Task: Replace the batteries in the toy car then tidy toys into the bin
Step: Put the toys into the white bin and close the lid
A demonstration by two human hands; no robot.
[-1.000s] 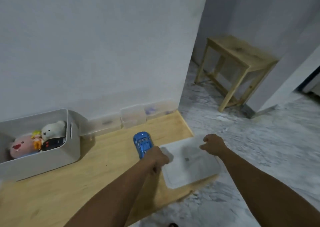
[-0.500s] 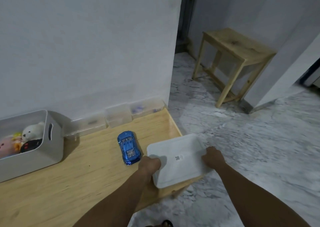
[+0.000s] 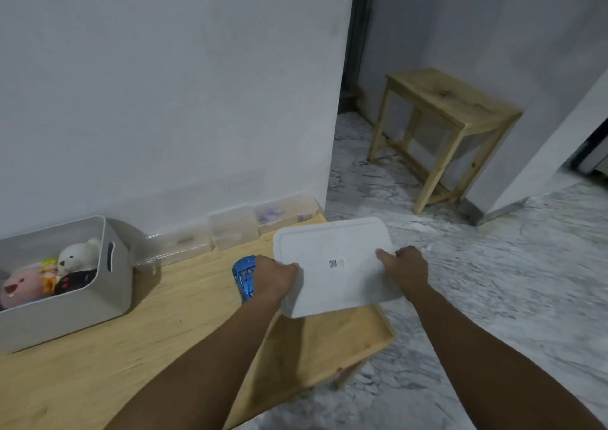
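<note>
I hold a white plastic bin lid (image 3: 332, 262) lifted above the right end of the wooden table (image 3: 164, 331). My left hand (image 3: 274, 276) grips its left edge and my right hand (image 3: 406, 270) grips its right edge, thumb on top. A blue toy car (image 3: 243, 278) lies on the table just left of my left hand, partly hidden behind it. The grey bin (image 3: 108, 285) stands at the table's left end, holding a white bear (image 3: 79, 253), a pink plush (image 3: 19, 288) and other soft toys.
Clear plastic boxes (image 3: 233, 230) line the wall at the back of the table. A small wooden stool (image 3: 441, 127) stands on the marble floor (image 3: 493, 281) to the right. The table's right edge drops off below the lid.
Both hands took hold of the lid as it lay on the table's right end and have lifted it up and tilted it. The car has not moved.
</note>
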